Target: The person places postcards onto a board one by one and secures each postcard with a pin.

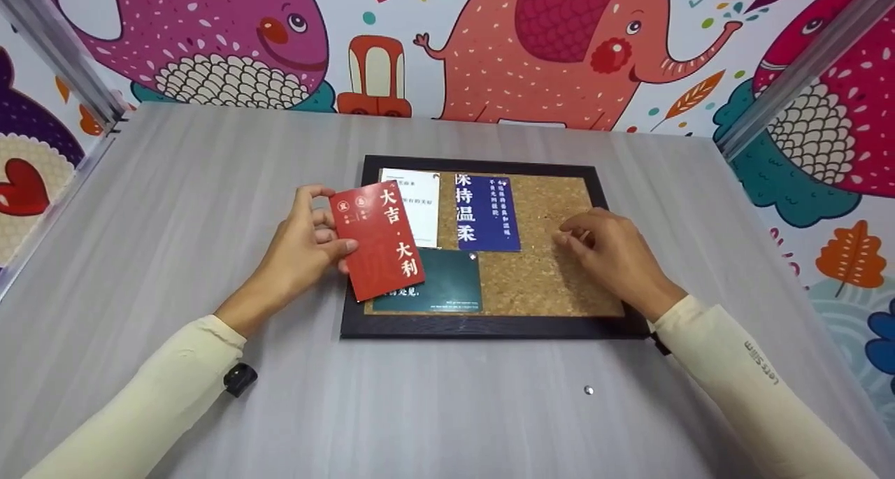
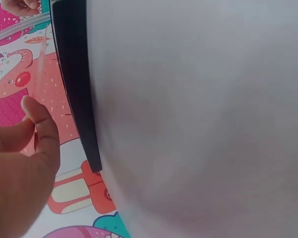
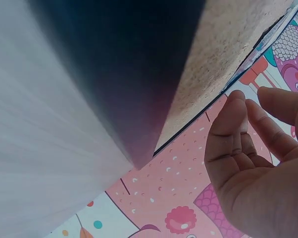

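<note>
My left hand (image 1: 297, 248) pinches a red card (image 1: 377, 241) with white Chinese characters, held tilted above the left part of a black-framed cork board (image 1: 538, 276). Behind it, a white card (image 1: 424, 217) and a dark green card (image 1: 451, 283) lie partly hidden on the cork. A blue card (image 1: 487, 213) is beside them. Over the board's right side hovers my right hand (image 1: 615, 248), its fingers loosely bent. In the right wrist view a gap shows between thumb and fingertips (image 3: 234, 101), with nothing visible in it.
A small silvery tack (image 1: 589, 390) lies on the grey wood-grain table (image 1: 447, 409), in front of the board. Behind the table stands a wall (image 1: 482, 17) with cartoon animals. Metal posts (image 1: 793, 70) rise at both back corners.
</note>
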`<state>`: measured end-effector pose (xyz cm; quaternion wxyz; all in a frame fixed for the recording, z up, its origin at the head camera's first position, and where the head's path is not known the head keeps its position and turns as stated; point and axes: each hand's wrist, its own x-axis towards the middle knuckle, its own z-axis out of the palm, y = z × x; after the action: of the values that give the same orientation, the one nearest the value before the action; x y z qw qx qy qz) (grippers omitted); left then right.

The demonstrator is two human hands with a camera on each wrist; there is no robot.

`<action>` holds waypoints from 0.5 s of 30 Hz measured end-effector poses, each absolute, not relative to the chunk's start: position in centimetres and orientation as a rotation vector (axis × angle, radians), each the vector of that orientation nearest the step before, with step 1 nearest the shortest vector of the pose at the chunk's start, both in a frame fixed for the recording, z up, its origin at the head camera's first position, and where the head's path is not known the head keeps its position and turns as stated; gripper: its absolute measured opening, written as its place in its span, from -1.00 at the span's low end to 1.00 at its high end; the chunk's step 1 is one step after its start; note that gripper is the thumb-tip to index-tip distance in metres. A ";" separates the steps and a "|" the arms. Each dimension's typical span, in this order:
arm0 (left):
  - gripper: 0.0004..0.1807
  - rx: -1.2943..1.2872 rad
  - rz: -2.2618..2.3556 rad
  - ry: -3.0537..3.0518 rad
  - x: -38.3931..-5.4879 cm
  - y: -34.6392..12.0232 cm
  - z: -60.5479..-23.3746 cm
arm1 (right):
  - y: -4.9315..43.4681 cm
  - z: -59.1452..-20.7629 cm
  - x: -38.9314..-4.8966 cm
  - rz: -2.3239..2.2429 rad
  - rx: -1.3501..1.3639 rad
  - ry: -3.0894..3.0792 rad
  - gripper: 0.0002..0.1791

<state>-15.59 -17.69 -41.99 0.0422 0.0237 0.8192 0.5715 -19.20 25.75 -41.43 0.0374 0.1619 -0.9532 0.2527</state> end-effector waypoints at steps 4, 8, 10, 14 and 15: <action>-0.15 0.100 1.788 2.470 -15.8 -17.0 -42.1 | 26.4 -41.4 -18.3 0.775 0.488 -2.921 -0.81; -0.16 0.123 1.820 2.448 -16.1 -16.1 -42.1 | 27.1 -41.2 -17.3 0.780 0.523 -2.877 -0.81; -0.17 0.133 1.824 2.444 -16.2 -15.7 -42.1 | 27.5 -41.2 -16.8 0.785 0.544 -2.852 -0.81; -0.18 0.157 1.845 2.425 -16.5 -15.0 -42.1 | 27.9 -41.4 -16.1 0.782 0.565 -2.833 -0.82; -0.18 0.161 1.853 2.418 -16.5 -14.8 -42.2 | 28.0 -41.4 -15.9 0.776 0.571 -2.829 -0.82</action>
<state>-16.51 -14.75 -42.16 0.0454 0.0526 0.7918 0.6068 -15.88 27.97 -41.45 0.0768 0.1904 -0.9439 0.2588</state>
